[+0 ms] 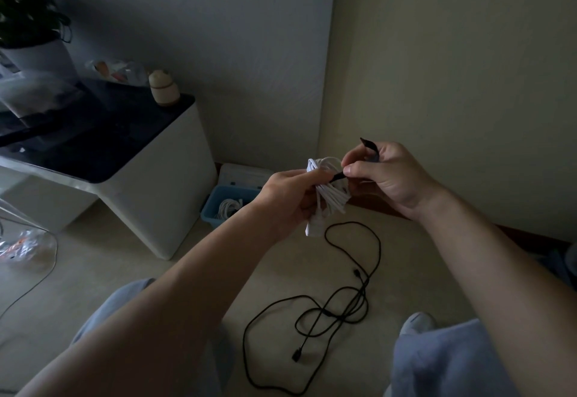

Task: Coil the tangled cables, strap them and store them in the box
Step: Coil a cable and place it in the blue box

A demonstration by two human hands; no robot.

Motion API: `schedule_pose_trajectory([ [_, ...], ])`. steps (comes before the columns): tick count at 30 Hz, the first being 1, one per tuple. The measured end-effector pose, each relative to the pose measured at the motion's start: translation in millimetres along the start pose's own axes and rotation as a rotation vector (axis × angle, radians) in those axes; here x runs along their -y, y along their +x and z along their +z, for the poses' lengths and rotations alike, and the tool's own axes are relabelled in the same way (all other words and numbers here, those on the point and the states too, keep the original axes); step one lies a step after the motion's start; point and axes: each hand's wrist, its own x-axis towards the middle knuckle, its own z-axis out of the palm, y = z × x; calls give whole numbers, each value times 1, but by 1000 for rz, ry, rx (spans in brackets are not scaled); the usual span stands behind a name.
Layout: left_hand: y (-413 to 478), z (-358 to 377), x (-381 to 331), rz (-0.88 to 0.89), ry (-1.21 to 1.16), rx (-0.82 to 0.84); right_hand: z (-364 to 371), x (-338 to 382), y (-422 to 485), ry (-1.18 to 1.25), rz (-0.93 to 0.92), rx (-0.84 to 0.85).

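White cable coil held in mid-air above the floor, gripped by left hand. Right hand pinches black strap at the coil, free end sticking up. Black cable loose on floor below. Blue box beyond holds another white coil.
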Motion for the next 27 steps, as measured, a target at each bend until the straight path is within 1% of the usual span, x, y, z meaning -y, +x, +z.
schedule_pose_trajectory([
  [7, 2, -1, 2, -22, 34, -63, 2, -3, 0, -9, -2, -11],
  [11, 3, -1, 1, -27, 28, -70, 2, -3, 1, 3, -6, -12],
  [17, 3, -1, 1, 8, 37, -87, 1, -4, 1, 1, 7, -9],
  [22, 6, -3, 4, 35, 86, -88, 4, -4, 1, 51, 44, -30],
  [27, 6, -5, 4, 35, 79, -56, 10, -6, 2, 147, 114, -106],
])
